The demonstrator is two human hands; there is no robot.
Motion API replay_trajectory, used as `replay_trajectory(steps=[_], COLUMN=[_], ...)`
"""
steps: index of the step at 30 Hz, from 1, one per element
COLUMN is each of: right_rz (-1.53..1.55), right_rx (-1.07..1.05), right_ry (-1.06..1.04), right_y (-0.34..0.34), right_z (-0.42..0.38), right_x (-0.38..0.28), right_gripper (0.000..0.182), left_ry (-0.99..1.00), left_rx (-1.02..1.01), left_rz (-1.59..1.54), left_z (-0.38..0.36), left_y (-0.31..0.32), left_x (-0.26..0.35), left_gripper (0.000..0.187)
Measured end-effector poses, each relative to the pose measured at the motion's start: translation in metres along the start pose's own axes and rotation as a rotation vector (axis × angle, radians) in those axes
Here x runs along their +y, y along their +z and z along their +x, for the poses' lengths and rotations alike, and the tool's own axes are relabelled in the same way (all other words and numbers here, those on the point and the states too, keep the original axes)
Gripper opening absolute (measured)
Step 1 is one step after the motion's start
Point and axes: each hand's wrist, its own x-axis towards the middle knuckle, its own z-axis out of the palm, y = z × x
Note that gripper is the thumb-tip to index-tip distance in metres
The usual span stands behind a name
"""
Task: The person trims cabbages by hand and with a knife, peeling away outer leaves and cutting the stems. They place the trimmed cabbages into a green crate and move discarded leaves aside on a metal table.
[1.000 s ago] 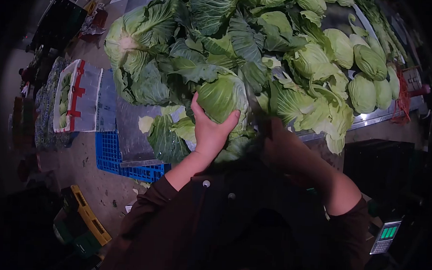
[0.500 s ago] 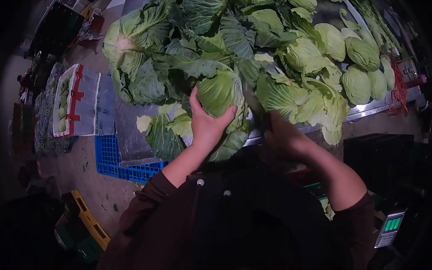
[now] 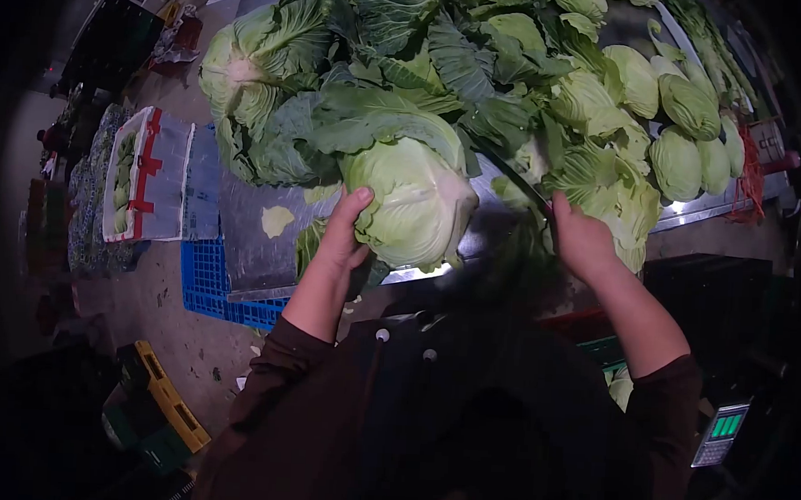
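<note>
A pale green cabbage (image 3: pixel 403 196) sits in front of me at the table's near edge, its whitish stem end turned to the right and a large dark outer leaf still over its top. My left hand (image 3: pixel 340 234) grips its left side, thumb on the surface and the other fingers partly hidden beneath. In my right hand (image 3: pixel 582 236) is a knife (image 3: pixel 524 186), its dark blade pointing up and left, apart from the cabbage. Dark, blurred leaves hang just below the blade. Loose trimmed leaves (image 3: pixel 613 192) lie beyond my right hand.
Untrimmed cabbages (image 3: pixel 238 73) with dark leaves crowd the metal table (image 3: pixel 248 266). Trimmed heads (image 3: pixel 677 164) lie at the right beside red netting (image 3: pixel 748 171). A blue crate (image 3: pixel 204 277) stands below the left edge. A lit scale display (image 3: pixel 723 434) is at lower right.
The cabbage has been turned, so its stem end now shows on the right. My right hand and knife have moved right, away from it. Leaves beneath it have shifted toward the right.
</note>
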Motion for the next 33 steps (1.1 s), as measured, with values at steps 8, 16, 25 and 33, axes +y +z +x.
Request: replay_trajectory(steps=[8, 16, 25, 33], right_rz=[-0.428, 0.629, 0.398, 1.17], right_rx=[0.438, 0.187, -0.237, -0.043], right_ry=[0.018, -0.116, -0.378, -0.074], right_y=[0.023, 0.034, -0.026, -0.004], right_z=[0.032, 0.037, -0.013, 0.077], right_x=[0.063, -0.009, -0.038, -0.052], right_gripper=[0.045, 0.054, 0.028, 0.047], left_ry=[0.132, 0.353, 1.086, 0.958], left_rx=[-0.096, 0.011, -0.077, -0.323], left_rz=[0.156, 1.509, 1.976, 1.805], left_z=[0.015, 0.024, 0.034, 0.007], left_y=[0.03, 0.084, 0.097, 0.062], left_x=[0.032, 0.032, -0.063, -0.038], left_gripper=[0.081, 0.09, 0.048, 0.063])
